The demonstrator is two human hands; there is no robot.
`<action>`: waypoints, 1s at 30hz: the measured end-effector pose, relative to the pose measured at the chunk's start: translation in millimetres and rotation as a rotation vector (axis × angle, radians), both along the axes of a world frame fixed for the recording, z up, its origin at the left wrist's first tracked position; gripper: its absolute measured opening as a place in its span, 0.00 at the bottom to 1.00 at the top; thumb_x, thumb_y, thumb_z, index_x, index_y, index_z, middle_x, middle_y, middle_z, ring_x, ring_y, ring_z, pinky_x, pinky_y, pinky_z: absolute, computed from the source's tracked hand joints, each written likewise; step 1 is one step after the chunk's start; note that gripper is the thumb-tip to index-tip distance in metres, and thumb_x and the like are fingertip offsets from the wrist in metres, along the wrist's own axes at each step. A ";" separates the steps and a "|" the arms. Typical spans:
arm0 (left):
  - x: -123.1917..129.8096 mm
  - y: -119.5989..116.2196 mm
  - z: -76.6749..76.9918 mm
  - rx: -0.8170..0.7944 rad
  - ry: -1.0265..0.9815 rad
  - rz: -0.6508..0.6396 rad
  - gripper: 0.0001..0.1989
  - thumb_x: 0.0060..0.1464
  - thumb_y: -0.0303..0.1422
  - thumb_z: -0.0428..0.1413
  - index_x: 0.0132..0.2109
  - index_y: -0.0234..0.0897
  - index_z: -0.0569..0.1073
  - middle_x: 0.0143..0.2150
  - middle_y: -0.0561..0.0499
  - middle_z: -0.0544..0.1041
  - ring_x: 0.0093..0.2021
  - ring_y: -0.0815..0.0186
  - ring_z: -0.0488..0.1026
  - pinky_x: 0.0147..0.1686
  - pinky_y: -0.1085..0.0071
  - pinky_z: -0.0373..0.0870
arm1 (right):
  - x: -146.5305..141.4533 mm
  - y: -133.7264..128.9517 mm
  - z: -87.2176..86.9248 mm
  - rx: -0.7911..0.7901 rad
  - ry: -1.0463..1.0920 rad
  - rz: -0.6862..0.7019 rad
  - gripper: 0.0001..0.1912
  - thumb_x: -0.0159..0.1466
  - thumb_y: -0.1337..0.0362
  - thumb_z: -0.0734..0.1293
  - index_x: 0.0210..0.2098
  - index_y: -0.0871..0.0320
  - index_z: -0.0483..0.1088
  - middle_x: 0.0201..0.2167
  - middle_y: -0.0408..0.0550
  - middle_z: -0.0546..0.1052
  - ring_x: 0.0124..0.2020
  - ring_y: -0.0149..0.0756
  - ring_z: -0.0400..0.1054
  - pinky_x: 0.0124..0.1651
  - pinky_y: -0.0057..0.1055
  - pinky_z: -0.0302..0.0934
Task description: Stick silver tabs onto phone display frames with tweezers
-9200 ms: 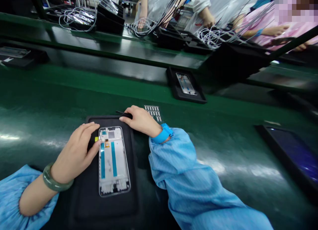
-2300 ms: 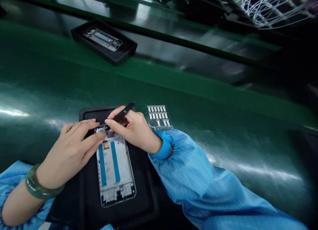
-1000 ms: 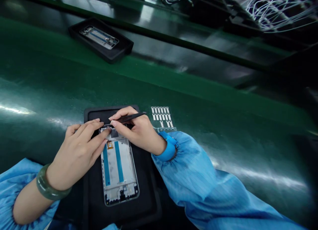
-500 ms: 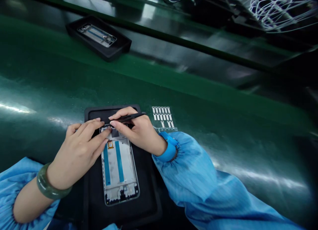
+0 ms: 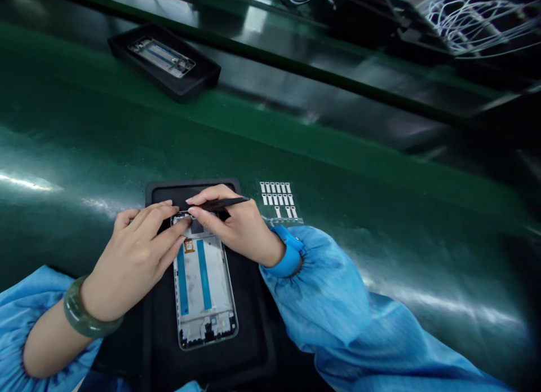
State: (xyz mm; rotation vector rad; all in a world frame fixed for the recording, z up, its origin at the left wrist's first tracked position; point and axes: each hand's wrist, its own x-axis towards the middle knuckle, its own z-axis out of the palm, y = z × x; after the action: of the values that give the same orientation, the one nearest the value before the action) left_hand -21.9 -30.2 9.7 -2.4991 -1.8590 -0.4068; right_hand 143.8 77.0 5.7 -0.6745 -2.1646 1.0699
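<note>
The right hand [image 5: 240, 234] pinches black tweezers [image 5: 224, 203], tips at the far end of a phone frame [image 5: 203, 285] lying lengthwise near-to-far on a black tray [image 5: 253, 335]; the left hand [image 5: 135, 251] rests extended fingers there.

Readable text: none can be made out in the view.
Phone frame [image 5: 190, 285]: no marking can be read.
Sheet of white tabs [image 5: 276, 200]: any print is too small to be read.

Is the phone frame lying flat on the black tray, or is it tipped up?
Flat: the phone frame lies on the black tray, with no edge visibly raised.
</note>
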 end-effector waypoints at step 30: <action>0.1 0.5 -1.5 0.026 -0.016 0.004 0.12 0.60 0.31 0.48 0.49 0.37 0.69 0.51 0.42 0.71 0.52 0.56 0.67 0.43 0.58 0.60 | -2.4 -10.2 1.7 0.168 -0.029 -0.033 0.02 0.62 0.67 0.62 0.33 0.56 0.66 0.32 0.45 0.76 0.36 0.32 0.71 0.42 0.29 0.66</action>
State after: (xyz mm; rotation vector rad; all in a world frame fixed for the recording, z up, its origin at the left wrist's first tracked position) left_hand -21.8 -29.6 8.2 -2.4824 -1.8509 -0.4490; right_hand 141.4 66.8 7.4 -0.6492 -2.2300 0.8550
